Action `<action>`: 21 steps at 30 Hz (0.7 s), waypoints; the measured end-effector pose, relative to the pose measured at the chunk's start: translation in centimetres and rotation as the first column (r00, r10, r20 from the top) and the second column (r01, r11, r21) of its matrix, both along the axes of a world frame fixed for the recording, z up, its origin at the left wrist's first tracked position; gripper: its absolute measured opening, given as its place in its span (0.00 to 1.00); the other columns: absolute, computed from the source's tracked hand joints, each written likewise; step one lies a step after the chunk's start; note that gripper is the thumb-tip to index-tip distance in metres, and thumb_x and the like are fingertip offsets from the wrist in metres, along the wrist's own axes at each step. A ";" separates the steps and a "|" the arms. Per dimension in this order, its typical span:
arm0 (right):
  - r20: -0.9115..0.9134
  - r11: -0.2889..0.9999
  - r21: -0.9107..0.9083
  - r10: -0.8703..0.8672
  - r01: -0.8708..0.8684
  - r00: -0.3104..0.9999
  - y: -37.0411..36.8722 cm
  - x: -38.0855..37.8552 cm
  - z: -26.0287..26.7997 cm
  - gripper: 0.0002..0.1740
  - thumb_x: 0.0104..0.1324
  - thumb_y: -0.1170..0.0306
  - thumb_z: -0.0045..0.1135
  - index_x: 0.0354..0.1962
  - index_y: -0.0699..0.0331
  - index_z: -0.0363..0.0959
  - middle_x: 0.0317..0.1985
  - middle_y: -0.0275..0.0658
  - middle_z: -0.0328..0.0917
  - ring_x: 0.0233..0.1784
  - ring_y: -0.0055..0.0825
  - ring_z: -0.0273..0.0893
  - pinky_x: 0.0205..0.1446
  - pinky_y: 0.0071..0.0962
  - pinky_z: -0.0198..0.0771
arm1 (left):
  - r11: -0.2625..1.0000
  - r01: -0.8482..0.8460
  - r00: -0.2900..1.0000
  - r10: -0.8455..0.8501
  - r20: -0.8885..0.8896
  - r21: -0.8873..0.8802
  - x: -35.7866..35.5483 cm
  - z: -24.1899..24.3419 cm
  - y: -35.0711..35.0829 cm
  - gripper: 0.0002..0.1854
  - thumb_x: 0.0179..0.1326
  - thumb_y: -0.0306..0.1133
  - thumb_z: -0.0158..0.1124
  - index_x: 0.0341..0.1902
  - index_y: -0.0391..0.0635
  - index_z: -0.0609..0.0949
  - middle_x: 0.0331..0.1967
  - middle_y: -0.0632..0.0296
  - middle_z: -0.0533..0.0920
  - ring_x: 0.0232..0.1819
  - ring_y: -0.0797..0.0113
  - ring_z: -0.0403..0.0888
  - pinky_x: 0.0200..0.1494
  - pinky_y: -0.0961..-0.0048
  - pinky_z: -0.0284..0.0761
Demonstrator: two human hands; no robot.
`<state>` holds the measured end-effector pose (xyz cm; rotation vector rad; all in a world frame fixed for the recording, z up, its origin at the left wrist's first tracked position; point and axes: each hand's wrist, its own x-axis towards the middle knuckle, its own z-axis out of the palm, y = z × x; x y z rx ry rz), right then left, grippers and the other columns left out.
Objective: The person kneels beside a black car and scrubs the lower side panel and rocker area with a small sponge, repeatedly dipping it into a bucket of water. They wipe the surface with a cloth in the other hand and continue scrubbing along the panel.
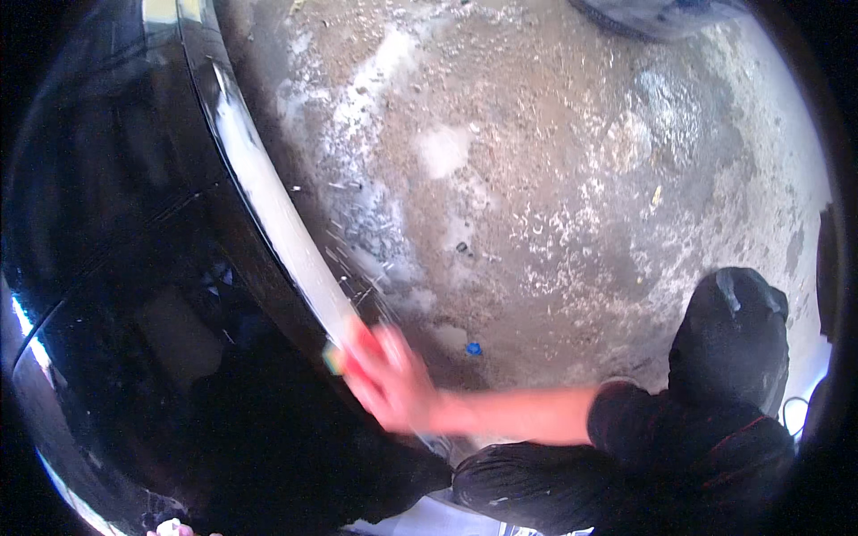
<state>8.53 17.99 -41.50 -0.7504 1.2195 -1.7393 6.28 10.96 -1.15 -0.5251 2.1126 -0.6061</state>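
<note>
My right hand (395, 378), blurred, reaches in from the lower right and presses along the lower edge of a glossy black car body (120, 268). Its fingers close around a small block, probably a sponge (333, 358), with a yellow-green edge; the hand covers most of it. Above the hand, the car's curved lower sill (281, 221) looks whitish, either from suds or reflected light. Droplets fly off beside it. Pale fingertips (173, 528) at the bottom left edge seem to be my left hand against the car, almost wholly cut off.
Wet, stained concrete ground (536, 167) with whitish foam patches (365, 87) spreads beside the car. A small blue cap (474, 348) lies near my forearm. My dark-clothed knees (730, 328) are bent at the lower right. A dark rounded object (663, 17) shows at the top edge.
</note>
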 end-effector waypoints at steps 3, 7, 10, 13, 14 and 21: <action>0.002 0.998 0.029 0.053 -0.053 0.999 1.5 -0.4 0.7 0.39 0.73 0.75 0.64 0.80 0.55 0.66 0.51 0.48 0.76 0.49 0.46 0.81 0.49 0.42 0.79 | 0.995 -0.058 0.998 0.055 -0.034 -0.081 -0.1 -0.4 0.2 0.12 0.74 0.23 0.66 0.50 0.57 0.92 0.51 0.55 0.92 0.55 0.49 0.92 0.62 0.41 0.88; -0.073 0.976 0.216 0.018 -0.002 0.997 -13.6 -2.3 -2.4 0.24 0.80 0.59 0.60 0.68 0.59 0.76 0.43 0.51 0.73 0.42 0.52 0.78 0.45 0.49 0.75 | 0.998 -0.059 0.992 0.056 -0.116 -0.026 -0.5 -1.0 0.2 0.13 0.73 0.21 0.66 0.48 0.54 0.94 0.50 0.53 0.93 0.51 0.48 0.93 0.55 0.45 0.90; -0.055 0.986 0.166 0.001 0.008 0.998 -10.0 -1.4 -2.5 0.32 0.79 0.65 0.61 0.77 0.61 0.69 0.47 0.53 0.76 0.45 0.49 0.78 0.47 0.46 0.75 | 0.999 -0.051 0.990 0.049 -0.132 -0.010 -1.2 -1.3 -0.1 0.14 0.73 0.20 0.65 0.48 0.52 0.94 0.47 0.52 0.93 0.47 0.50 0.93 0.51 0.47 0.91; -0.028 0.992 0.085 0.098 -0.095 0.995 5.0 2.2 -1.5 0.44 0.73 0.76 0.60 0.84 0.66 0.57 0.55 0.54 0.77 0.53 0.47 0.81 0.58 0.43 0.81 | 0.999 -0.029 0.997 0.026 -0.076 -0.043 -1.8 -1.6 0.1 0.13 0.73 0.22 0.66 0.48 0.54 0.94 0.49 0.54 0.93 0.50 0.52 0.93 0.50 0.53 0.90; -0.047 0.974 0.135 0.188 -0.180 0.981 7.3 2.0 -0.9 0.45 0.72 0.76 0.60 0.85 0.66 0.56 0.57 0.55 0.76 0.53 0.48 0.81 0.60 0.43 0.81 | 0.999 -0.042 0.997 0.040 -0.072 -0.030 -1.9 -1.7 0.2 0.11 0.72 0.25 0.68 0.47 0.55 0.94 0.49 0.58 0.94 0.49 0.54 0.94 0.47 0.58 0.89; -0.097 0.971 0.237 0.018 0.006 0.995 -10.0 -0.8 -2.9 0.27 0.79 0.62 0.60 0.72 0.57 0.71 0.43 0.54 0.75 0.42 0.55 0.76 0.44 0.50 0.74 | 0.969 -0.106 0.991 0.086 0.098 0.221 -1.2 -2.0 1.2 0.08 0.68 0.27 0.78 0.46 0.57 0.94 0.49 0.62 0.92 0.51 0.56 0.92 0.48 0.62 0.86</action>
